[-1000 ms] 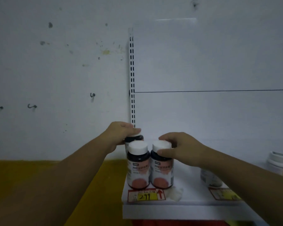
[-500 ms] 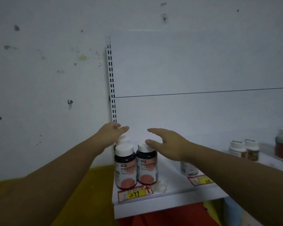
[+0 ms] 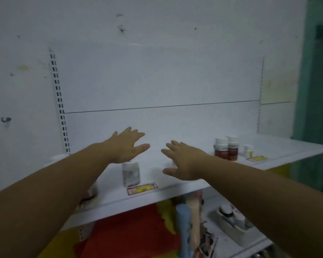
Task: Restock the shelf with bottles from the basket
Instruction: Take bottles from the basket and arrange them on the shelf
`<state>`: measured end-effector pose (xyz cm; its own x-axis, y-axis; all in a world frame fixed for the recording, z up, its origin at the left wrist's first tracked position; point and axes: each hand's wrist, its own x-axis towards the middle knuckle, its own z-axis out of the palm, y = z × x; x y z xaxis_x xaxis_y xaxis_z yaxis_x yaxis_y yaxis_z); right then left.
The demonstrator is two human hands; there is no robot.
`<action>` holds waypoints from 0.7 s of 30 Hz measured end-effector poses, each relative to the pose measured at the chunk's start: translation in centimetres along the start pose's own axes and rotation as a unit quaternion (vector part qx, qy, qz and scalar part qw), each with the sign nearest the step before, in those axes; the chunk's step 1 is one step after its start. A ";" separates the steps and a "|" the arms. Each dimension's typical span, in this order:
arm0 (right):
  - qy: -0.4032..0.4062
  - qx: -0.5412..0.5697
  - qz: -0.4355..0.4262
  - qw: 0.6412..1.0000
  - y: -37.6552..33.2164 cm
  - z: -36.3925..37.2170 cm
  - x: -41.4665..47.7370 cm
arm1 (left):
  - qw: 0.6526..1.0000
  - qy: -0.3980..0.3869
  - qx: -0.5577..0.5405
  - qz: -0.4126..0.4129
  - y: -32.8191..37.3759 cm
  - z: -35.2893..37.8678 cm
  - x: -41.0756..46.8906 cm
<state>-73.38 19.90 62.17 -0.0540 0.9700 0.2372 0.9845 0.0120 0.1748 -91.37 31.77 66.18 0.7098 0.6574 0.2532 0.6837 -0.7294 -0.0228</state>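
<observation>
Bottle (image 3: pixel 131 173) closest to the hands is a pale, blurry one, standing upright on the white shelf (image 3: pixel 175 191) right behind a red-and-yellow price tag (image 3: pixel 142 189). Left hand (image 3: pixel 126 146) hovers over its cap, grip spread flat and palm down; can't tell if it's actually touching. Right hand (image 3: pixel 185 162) is off to that bottle's right, grip also spread wide over bare shelf. Two dark bottles (image 3: pixel 221 151) with white caps sit side by side farther right, well clear of both hands, with a small white bottle (image 3: pixel 248 150) near them.
</observation>
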 end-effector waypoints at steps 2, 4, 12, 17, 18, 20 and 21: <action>-0.016 0.011 0.011 1.000 3.0 0.4 -4.2 | 0.999 -0.020 -0.007 0.024 4.5 1.8 0.4; -0.031 0.002 0.013 0.999 5.9 0.9 -7.9 | 0.999 -0.027 -0.009 0.040 8.8 3.0 1.1; -0.107 0.038 0.088 0.990 15.2 4.5 -17.7 | 0.992 -0.041 -0.035 0.111 21.9 7.4 3.2; -0.186 0.047 0.157 0.969 21.1 9.2 -20.8 | 0.971 -0.152 -0.046 0.178 27.4 15.9 3.9; -0.197 0.046 0.164 0.965 22.3 10.2 -20.9 | 0.968 -0.170 -0.063 0.171 27.9 17.4 4.7; -0.224 0.052 0.182 0.956 24.7 12.4 -20.7 | 0.965 -0.193 -0.095 0.151 28.4 20.7 7.0; -0.231 0.058 0.190 0.952 25.7 13.3 -20.5 | 0.964 -0.198 -0.110 0.139 28.3 22.0 7.9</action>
<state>-44.73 3.56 49.12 0.3628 0.9125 -0.1892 0.9315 -0.3607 0.0470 -62.61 20.49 46.26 0.8993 0.4194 -0.1241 0.4361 -0.8817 0.1800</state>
